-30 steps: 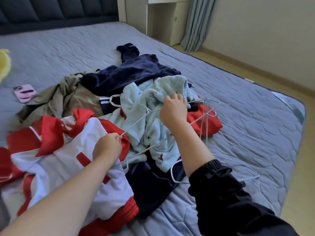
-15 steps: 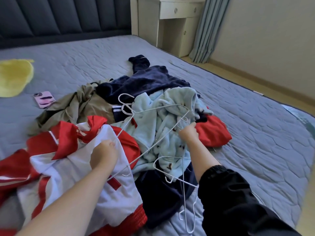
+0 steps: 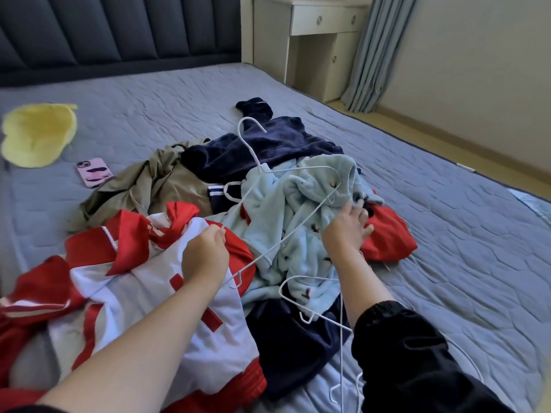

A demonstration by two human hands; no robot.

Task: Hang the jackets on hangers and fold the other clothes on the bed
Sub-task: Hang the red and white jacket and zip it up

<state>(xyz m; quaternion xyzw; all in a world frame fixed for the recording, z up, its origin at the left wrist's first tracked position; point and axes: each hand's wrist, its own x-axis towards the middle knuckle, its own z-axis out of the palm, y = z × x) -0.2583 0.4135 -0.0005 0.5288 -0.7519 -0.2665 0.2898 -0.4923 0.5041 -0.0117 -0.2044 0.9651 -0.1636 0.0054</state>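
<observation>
A heap of clothes covers the middle of the grey bed (image 3: 447, 234). My left hand (image 3: 204, 254) grips one corner of a white wire hanger (image 3: 295, 171), which is raised above the heap with its hook pointing away. Under that hand lies a red and white jacket (image 3: 143, 296). My right hand (image 3: 347, 228) rests with spread fingers on a light blue fleece garment (image 3: 286, 204). More white hangers (image 3: 310, 311) lie by my right forearm. A navy garment (image 3: 268, 144), an olive garment (image 3: 140, 186) and a red garment (image 3: 390, 236) are also in the heap.
A pink phone (image 3: 94, 172) and a yellow cloth (image 3: 37, 134) lie on the bed's left side. A dark headboard (image 3: 119, 34) stands behind. A cream bedside cabinet (image 3: 310, 43) and grey curtain (image 3: 375, 49) are at the far right, with floor along the bed's right edge.
My left hand lifted the hanger higher, so its hook now stands over the navy garment. My right hand let go of the hanger and opened onto the blue fleece. The other hangers dropped near my forearm.
</observation>
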